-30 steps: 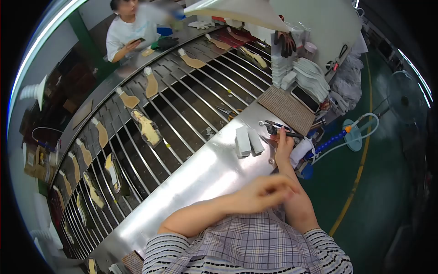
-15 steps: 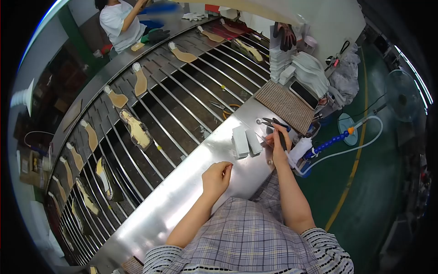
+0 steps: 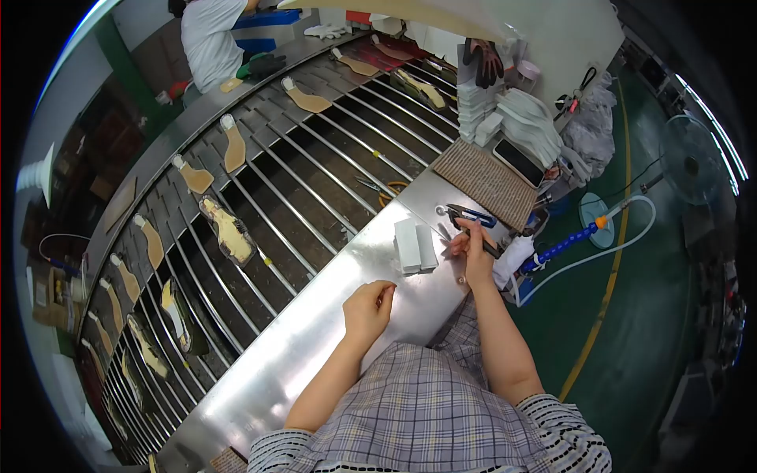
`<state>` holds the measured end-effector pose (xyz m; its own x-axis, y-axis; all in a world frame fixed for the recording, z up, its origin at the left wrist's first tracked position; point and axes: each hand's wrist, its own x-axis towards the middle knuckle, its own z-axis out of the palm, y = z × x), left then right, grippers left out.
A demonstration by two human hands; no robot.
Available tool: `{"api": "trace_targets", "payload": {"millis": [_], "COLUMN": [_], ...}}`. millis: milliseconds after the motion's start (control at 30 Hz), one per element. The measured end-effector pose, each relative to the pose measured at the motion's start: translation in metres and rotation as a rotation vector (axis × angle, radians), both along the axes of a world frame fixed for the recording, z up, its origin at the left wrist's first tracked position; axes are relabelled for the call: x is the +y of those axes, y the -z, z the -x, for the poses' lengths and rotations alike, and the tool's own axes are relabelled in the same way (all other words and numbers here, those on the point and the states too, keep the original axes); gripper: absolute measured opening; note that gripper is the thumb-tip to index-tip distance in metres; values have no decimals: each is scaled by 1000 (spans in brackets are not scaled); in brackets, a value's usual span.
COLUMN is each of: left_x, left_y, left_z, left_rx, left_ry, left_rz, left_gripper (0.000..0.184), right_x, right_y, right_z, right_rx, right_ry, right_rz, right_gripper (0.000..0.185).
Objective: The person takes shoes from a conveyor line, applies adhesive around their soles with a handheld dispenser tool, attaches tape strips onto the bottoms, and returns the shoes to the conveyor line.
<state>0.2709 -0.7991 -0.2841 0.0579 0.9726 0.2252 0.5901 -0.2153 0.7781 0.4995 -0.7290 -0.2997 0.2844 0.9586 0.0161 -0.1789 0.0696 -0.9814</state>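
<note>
Currently R hand, ctr-right of frame, grips dark tool; L hand, ctr, curled narrow, seemingly empty; tool's up but not yet on any shoe, mid-left

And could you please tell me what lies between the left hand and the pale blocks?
Only bare metal bench shows between the left hand and pale blocks in the head view.

Footwear workshop, industrial. In front of me: one steel worktop. Left of it: metal rods bearing unfinished shoes. Far side: row of tan insoles, one co-worker. Right: green floor with yellow line, one fan.
</note>
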Motion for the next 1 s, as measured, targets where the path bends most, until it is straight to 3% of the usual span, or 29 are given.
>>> {"api": "trace_targets", "payload": {"millis": [100, 200, 300, 333, 500, 600, 1000], "left_x": [0, -3, -2, -2, -3, -8, -7], "left_y": [1, 1, 2, 3, 0, -1, 2], "left_z": [0, -1, -2, -2, -4, -3, -6], "left_rx": [-5, -3, 7, 11, 27, 22, -3], "left_ry": [-4, -5, -7, -6, -2, -5, -16], "left_rz": [4, 0, 1, -1, 31, 37, 33], "left_gripper": [9, 9, 9, 9, 10, 10, 9], "right_x": [1, 0, -1, -1, 1, -2, 1], "right_y": [3, 7, 7, 7, 5, 15, 23], "right_z": [-6, -12, -12, -13, -8, -8, -10], "right_rx": [143, 320, 285, 348, 310, 128, 169], "right_ry": [52, 26, 42, 29, 94, 121, 74], "right_rz": [-9, -64, -65, -44, -76, -63, -33], "right_gripper": [44, 30, 25, 16, 14, 14, 16]}}
